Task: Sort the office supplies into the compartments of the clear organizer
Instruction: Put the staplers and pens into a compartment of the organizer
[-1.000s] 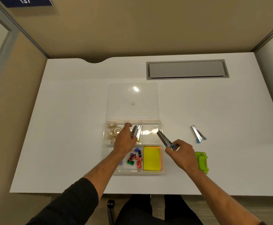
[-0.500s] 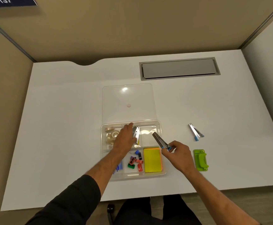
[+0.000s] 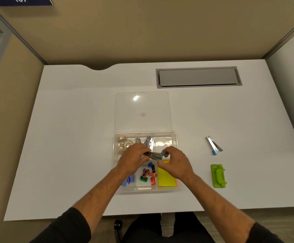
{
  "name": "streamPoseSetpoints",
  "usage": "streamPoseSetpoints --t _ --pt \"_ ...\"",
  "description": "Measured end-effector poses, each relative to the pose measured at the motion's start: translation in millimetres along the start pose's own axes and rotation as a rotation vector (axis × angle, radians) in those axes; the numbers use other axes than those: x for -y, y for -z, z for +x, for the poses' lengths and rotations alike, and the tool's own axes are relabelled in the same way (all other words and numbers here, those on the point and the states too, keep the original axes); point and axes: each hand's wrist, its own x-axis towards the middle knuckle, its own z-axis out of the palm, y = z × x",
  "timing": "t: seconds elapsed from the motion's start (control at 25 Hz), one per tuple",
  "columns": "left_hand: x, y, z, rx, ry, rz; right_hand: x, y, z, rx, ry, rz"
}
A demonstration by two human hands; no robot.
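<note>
I'm pinching 1 stapler (image 3: pixel 156 155) in my right hand (image 3: pixel 175 163), left hand (image 3: pixel 134 159) gripping its other end, over the organizer (image 3: pixel 177 137) at frame center. Its long axis is lying left-right. The remaining stapler (image 3: pixel 213 146) is sitting to the right, nearer my right hand.

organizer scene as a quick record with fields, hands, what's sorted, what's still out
left hand: over the clear organizer, touching the silver stapler
right hand: pinches the same stapler at its blue end
upper compartments: tape rolls; upright silver staplers
lower compartments: small coloured sharpeners; yellow sticky notes
lid: flat on the desk behind the organizer
still out: stapler on desk; green hole punch
</note>
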Motion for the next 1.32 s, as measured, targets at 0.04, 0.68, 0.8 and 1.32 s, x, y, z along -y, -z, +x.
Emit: streamPoseSetpoints --t 0.04,0.68,0.8,1.32 --pt "1 1 -2 -0.009 0.019 0.01 1 -3 2 0.007 0.018 0.005" --pt "10 -15 10 -0.202 0.535 -0.12 -11 -13 2 0.042 -0.144 0.18" --pt "9 -18 18 -0.15 0.526 -0.046 -16 -11 0 0.037 -0.143 0.188" --pt "13 -24 31 -0.037 0.545 0.17 -43 12 -8 0.025 -0.13 0.174"
